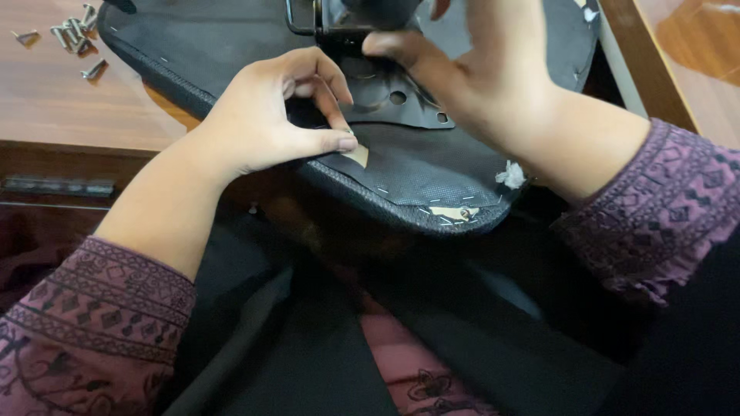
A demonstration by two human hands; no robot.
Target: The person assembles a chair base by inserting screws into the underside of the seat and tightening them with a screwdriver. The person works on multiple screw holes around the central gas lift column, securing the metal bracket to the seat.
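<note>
Purple patterned sleeves (92, 323) sit closest to the lens, one on each forearm. Far left on the brown wooden table (69, 108) there's a little pile of silver screws (73, 35). Moving right, the left hand (262, 119) has its thumb and forefinger pinched down on the black fabric-covered seat base (416, 173), right by a bare tan triangle where the cover is stapled. Next over, a black metal bracket (385, 96) is mounted on that seat. Right hand (493, 77) is curled around the bracket's dark upper part, fingers closed on it. White stuffing (510, 176) pokes out near the edge.
</note>
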